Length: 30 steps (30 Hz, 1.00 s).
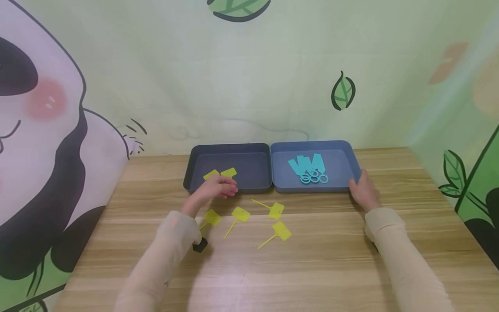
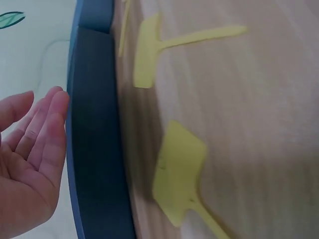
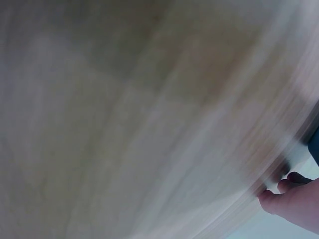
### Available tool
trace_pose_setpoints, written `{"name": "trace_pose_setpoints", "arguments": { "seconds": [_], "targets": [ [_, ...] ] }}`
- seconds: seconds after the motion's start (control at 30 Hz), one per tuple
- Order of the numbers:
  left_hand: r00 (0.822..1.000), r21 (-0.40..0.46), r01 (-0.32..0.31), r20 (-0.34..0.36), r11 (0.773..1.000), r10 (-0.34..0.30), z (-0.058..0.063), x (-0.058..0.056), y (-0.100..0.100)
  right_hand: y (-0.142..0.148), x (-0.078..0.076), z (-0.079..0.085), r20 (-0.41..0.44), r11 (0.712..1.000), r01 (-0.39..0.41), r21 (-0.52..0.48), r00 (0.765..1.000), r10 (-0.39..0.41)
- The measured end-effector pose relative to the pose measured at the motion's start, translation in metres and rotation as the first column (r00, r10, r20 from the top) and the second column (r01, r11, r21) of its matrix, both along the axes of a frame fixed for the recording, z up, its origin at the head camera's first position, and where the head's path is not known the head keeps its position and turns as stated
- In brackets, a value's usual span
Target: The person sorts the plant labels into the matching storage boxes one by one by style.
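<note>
My left hand [image 1: 216,187] hovers over the front edge of the dark tray [image 1: 249,162], its fingers loosely bent with nothing held; the left wrist view shows the palm [image 2: 30,164] bare. Two yellow T-shaped plant labels [image 1: 229,173] lie in that tray, partly hidden by the hand. On the table in front lie more yellow labels [image 1: 241,214], several in all. My right hand [image 1: 365,191] is at the front right corner of the blue tray [image 1: 339,158], thumb and fingers spread about it. Several turquoise tags with ring ends [image 1: 309,167] lie inside the blue tray.
Both trays stand side by side near the back of the wooden table [image 1: 312,273]. Behind them hangs a printed cloth [image 1: 234,86] with a panda and leaves. A small black block-like thing [image 1: 200,245] shows by the left sleeve. The right wrist view is blurred.
</note>
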State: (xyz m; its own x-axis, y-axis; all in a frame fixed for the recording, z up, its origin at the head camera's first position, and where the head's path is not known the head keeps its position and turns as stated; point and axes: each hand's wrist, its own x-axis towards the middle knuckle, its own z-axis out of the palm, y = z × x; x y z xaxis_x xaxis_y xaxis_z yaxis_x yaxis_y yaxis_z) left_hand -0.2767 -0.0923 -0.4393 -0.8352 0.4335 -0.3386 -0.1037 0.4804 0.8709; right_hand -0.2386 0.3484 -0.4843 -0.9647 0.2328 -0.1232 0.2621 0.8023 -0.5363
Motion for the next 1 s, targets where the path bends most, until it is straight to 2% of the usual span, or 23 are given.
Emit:
{"name": "trace_pose_setpoints", "arguments": {
  "seconds": [0.2, 0.33, 0.5, 0.53, 0.73, 0.83, 1.0],
  "targets": [
    [0.997, -0.116, 0.038, -0.068, 0.993, -0.046, -0.009, 0.009, -0.001, 0.000, 0.000, 0.001, 0.006, 1.000, -0.005, -0.005, 1.000, 0.005],
    [0.980, -0.217, 0.073, -0.164, 0.973, -0.111, -0.014, 0.015, 0.000, -0.001, 0.001, 0.002, 0.008, 1.000, -0.006, -0.001, 1.000, 0.006],
    [0.939, -0.359, 0.112, -0.267, 0.926, -0.217, -0.019, 0.020, 0.004, -0.001, 0.002, 0.003, 0.007, 1.000, -0.011, -0.003, 1.000, 0.011],
    [0.926, -0.386, 0.121, -0.288, 0.915, -0.244, -0.020, 0.021, 0.005, -0.001, 0.002, 0.003, 0.008, 1.000, -0.011, -0.005, 1.000, 0.011],
    [0.870, -0.485, 0.135, -0.359, 0.864, -0.338, -0.024, 0.026, 0.011, -0.001, 0.001, 0.004, 0.006, 1.000, -0.010, -0.009, 1.000, 0.010],
    [0.852, -0.517, 0.125, -0.381, 0.847, -0.358, -0.025, 0.029, 0.014, -0.001, 0.002, 0.004, 0.002, 1.000, -0.013, -0.007, 1.000, 0.013],
    [0.836, -0.580, 0.105, -0.389, 0.808, -0.388, -0.028, 0.036, 0.016, -0.001, 0.002, 0.004, 0.005, 1.000, -0.017, -0.005, 1.000, 0.017]
  ]
}}
